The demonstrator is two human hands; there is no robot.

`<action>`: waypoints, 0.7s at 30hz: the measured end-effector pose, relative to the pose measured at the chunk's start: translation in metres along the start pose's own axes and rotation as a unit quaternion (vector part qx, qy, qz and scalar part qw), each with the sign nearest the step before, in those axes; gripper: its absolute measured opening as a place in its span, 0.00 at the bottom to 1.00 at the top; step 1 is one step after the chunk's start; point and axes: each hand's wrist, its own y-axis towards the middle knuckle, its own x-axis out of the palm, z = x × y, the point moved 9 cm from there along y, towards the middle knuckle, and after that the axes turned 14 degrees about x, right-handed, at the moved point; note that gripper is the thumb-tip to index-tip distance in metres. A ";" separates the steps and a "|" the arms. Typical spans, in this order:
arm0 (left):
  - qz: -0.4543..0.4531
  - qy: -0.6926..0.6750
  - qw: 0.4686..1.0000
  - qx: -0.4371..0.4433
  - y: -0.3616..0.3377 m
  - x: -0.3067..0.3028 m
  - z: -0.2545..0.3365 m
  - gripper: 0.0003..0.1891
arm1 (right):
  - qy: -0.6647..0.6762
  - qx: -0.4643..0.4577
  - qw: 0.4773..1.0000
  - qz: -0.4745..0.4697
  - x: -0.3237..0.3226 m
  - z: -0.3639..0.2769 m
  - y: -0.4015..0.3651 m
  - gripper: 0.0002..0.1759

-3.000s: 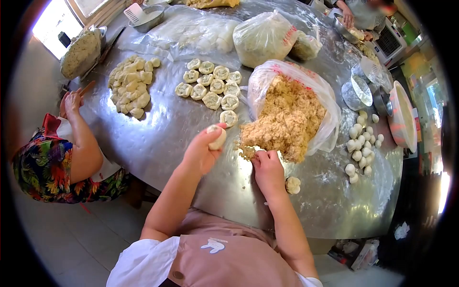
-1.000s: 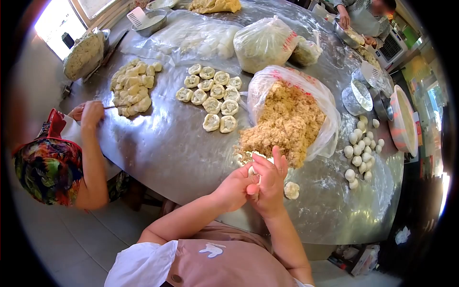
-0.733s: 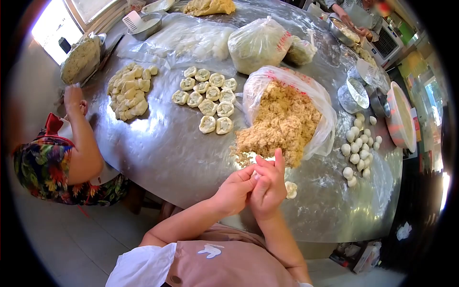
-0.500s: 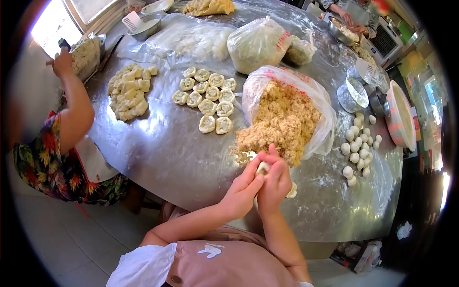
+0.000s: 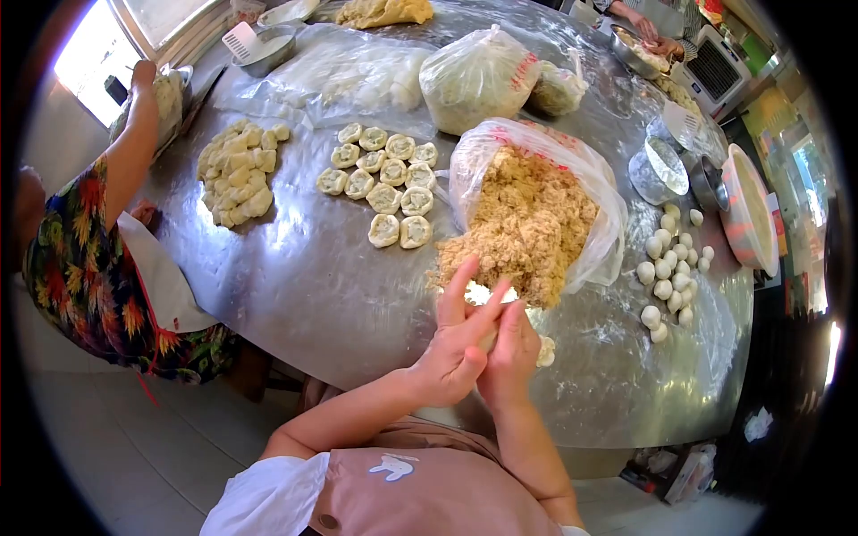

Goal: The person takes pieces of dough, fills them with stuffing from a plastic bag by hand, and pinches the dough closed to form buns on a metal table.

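Observation:
My left hand (image 5: 453, 347) has its fingers stretched and spread, lying against my right hand (image 5: 508, 353). The right hand is curled around a small dough ball (image 5: 489, 338), mostly hidden between the palms. Just beyond my fingertips, crumbly brown filling (image 5: 534, 228) spills from an open plastic bag (image 5: 608, 210). By my right hand lies a flattened dough piece (image 5: 545, 351). Farther left sit several round filled buns (image 5: 384, 196) with pleated tops. Small white balls (image 5: 663, 288), several of them, are grouped to the right.
Cut dough pieces (image 5: 237, 174) lie left on the metal table (image 5: 304, 295). A tied bag (image 5: 478, 80) stands behind the filling. Metal bowls (image 5: 659, 170) and a large basin (image 5: 749, 210) line the right side. A co-worker's arm (image 5: 134, 147) reaches in at left; another person's hands (image 5: 657, 40) work far right.
My left fingers have straightened and spread, and the dough ball between my hands is now mostly covered. The left co-worker has leaned forward, arm farther up toward the window.

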 end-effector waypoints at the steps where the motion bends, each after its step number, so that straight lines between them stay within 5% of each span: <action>1: 0.023 -0.033 0.999 -0.030 -0.002 -0.002 -0.005 0.42 | -0.044 -0.056 0.997 0.016 -0.004 -0.010 -0.001 0.22; 3: 0.062 -0.109 0.987 -0.103 -0.004 -0.005 -0.022 0.43 | -0.129 -0.166 0.976 0.049 -0.005 -0.036 -0.007 0.19; 4: 0.075 -0.152 0.975 -0.147 -0.006 -0.005 -0.031 0.44 | -0.193 -0.146 0.968 0.072 -0.006 -0.034 -0.007 0.16; 7: 0.059 -0.322 0.917 -0.226 -0.018 0.030 -0.043 0.45 | -0.288 -0.337 0.896 -0.011 0.035 -0.046 -0.027 0.23; 8: 0.049 -0.337 0.917 -0.209 -0.020 0.030 -0.036 0.43 | -0.299 -0.311 0.901 -0.047 0.034 -0.045 -0.022 0.29; 12: 0.018 -0.312 0.923 -0.223 -0.028 0.038 -0.016 0.33 | -0.244 -0.254 0.931 0.096 -0.012 -0.059 0.022 0.40; 15: 0.093 -0.387 0.874 -0.279 -0.025 0.043 -0.028 0.28 | -0.154 -0.216 0.964 -0.018 0.010 -0.043 0.014 0.45; 16: 0.122 -0.321 0.904 -0.257 -0.018 0.032 -0.031 0.22 | -0.109 -0.202 0.972 -0.049 0.019 -0.043 0.008 0.47; 18: 0.139 -0.337 0.882 -0.298 -0.016 0.029 -0.036 0.20 | 0.025 -0.174 0.979 -0.100 0.036 -0.055 -0.013 0.50; 21: 0.217 -0.321 0.846 -0.366 -0.029 0.014 -0.049 0.21 | 0.032 -0.189 0.976 -0.103 0.028 -0.051 -0.014 0.47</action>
